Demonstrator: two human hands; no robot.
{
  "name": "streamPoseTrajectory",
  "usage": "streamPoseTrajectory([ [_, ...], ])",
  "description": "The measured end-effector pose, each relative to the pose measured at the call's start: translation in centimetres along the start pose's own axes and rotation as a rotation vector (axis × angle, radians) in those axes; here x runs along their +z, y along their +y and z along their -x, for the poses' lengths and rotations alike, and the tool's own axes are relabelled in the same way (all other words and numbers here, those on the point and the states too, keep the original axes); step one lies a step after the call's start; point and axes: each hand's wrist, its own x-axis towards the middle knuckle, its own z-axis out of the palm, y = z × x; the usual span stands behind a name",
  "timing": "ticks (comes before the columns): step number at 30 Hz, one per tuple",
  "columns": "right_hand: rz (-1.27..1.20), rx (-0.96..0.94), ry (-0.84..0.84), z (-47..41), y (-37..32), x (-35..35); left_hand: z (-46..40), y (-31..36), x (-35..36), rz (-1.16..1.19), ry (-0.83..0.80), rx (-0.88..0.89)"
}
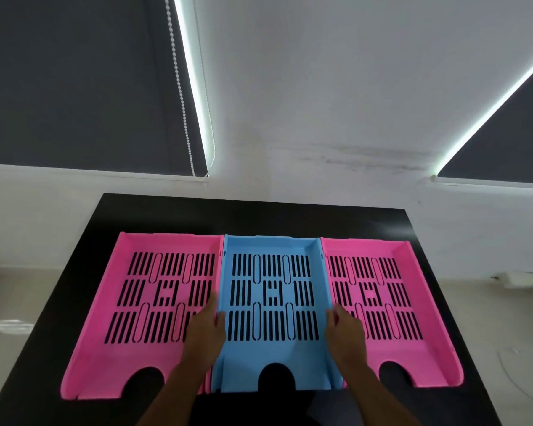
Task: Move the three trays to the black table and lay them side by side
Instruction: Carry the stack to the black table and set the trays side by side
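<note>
Three slotted plastic trays lie side by side on the black table [259, 216]. The left pink tray [130, 302] and the right pink tray [413, 302] flank the blue tray [273, 348] in the middle, and their side walls touch. My left hand [205, 330] grips the blue tray's left wall, with the thumb inside the tray. On the blue tray's right wall rests my right hand [345, 330], fingers curled over the edge. All trays sit flat, with their notched fronts toward me.
A white wall [320, 103] rises behind the table, with dark roller blinds at the left [74, 87] and right [511, 142] and a bead chain [179, 87] hanging down. Pale floor [13, 302] shows on both sides of the table.
</note>
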Motion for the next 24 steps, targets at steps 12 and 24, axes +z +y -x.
streamPoseTrajectory([
  [12,0.018,0.021,-0.008,-5.4,-2.4,-0.6,-5.3,2.2,0.5,0.03,-0.03,0.007],
  [24,0.035,0.028,-0.021,-7.3,-3.4,-0.2,-7.4,3.6,0.3,0.015,-0.016,0.031],
])
